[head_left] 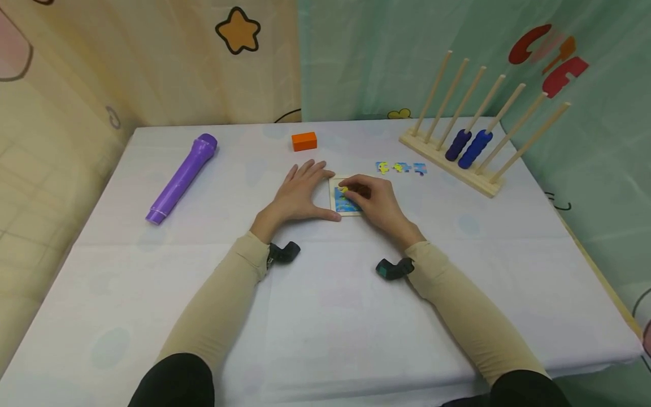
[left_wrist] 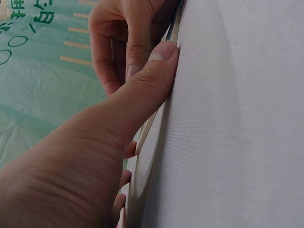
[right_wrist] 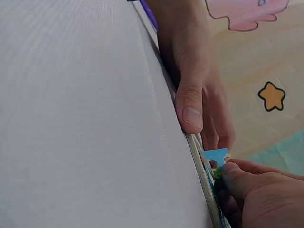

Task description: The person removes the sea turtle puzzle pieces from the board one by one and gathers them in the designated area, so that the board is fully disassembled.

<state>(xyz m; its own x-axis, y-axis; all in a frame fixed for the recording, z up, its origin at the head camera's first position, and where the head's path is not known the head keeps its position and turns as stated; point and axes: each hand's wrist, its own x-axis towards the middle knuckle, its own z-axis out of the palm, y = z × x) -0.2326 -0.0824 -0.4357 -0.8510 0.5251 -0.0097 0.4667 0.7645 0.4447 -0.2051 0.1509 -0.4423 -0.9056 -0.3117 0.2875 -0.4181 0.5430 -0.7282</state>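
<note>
A small puzzle board (head_left: 347,204) with a pale wooden border and a blue picture lies on the white-covered table between the hands. My left hand (head_left: 301,198) is spread on its left side, the thumb tip right at the near edge of the border. Over the board, my right hand (head_left: 375,202) pinches a puzzle piece between thumb and forefinger. In the right wrist view that puzzle piece (right_wrist: 216,155) shows blue and yellow-green, tilted up over the board. Part of the board is hidden under the right hand.
Three loose puzzle pieces (head_left: 401,167) lie beyond the right hand. An orange block (head_left: 304,141) sits behind the board. On the left is a purple tube (head_left: 181,180), and at the back right a wooden peg stand (head_left: 447,163) carries dark blue beads (head_left: 475,149).
</note>
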